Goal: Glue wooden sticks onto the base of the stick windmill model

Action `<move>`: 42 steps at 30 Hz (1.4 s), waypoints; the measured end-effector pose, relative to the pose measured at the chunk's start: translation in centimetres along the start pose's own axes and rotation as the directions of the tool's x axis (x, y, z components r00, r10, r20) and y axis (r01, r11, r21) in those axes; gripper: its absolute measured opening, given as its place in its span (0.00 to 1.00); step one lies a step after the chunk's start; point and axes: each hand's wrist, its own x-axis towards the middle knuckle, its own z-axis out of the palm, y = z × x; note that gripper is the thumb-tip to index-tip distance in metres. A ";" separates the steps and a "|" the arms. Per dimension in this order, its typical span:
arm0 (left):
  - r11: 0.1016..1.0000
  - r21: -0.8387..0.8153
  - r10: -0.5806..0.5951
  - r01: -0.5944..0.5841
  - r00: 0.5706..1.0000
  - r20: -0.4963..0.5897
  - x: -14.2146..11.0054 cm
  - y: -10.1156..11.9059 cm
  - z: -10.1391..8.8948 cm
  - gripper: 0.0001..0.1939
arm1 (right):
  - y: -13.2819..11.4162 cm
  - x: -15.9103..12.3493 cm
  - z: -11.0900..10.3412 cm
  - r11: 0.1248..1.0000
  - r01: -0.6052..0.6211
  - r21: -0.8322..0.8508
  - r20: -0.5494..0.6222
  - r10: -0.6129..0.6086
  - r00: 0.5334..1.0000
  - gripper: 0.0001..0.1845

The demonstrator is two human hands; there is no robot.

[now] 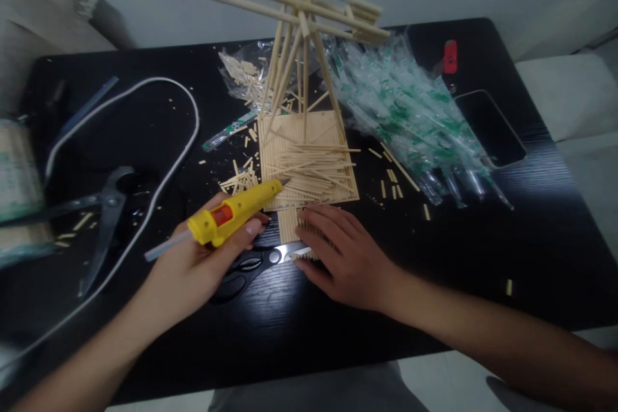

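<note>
My left hand [197, 257] is wrapped round a yellow hot glue gun [236, 209], a glue stick jutting from its back. The gun's nozzle points over a pile of loose wooden sticks [313, 167] on a square stick base [347, 190]. My right hand [350, 257] holds a small panel of wooden sticks [288, 224] at the base's near edge, fingers over it and thumb nearer me. Black-handled scissors [275, 256] lie under this panel, between my hands. From the base rises a stick tower with crossed blades [299, 6], partly out of frame at the top.
At the right lie many clear-and-green wrappers [400, 103], a phone [490, 129] and a red object [450, 56]. Pliers [109, 212] and a looping white cord [193, 122] are at the left. A plastic bag [241, 74] and cut stick bits lie behind and around the base.
</note>
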 end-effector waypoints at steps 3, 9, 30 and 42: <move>0.997 -0.071 -0.007 0.011 0.998 0.055 -0.3 -0.6 0.9 0.20 | 0.0 0.0 0.0 1.000 0.018 -0.014 -0.015 -0.018 1.000 0.16; 0.990 -0.142 -0.003 0.012 0.998 0.063 -0.5 -0.9 1.6 0.20 | 0.0 0.0 0.1 1.000 0.020 -0.013 -0.022 -0.020 1.000 0.16; 0.994 -0.103 0.037 -0.030 0.998 0.058 -0.7 -0.8 1.3 0.18 | -0.1 0.1 0.0 1.000 0.015 -0.022 -0.025 -0.016 1.000 0.16; 0.986 0.118 0.111 -0.116 0.992 0.054 -0.4 -1.5 0.0 0.18 | -0.3 0.1 0.0 0.995 0.077 -0.069 -0.022 -0.079 0.997 0.13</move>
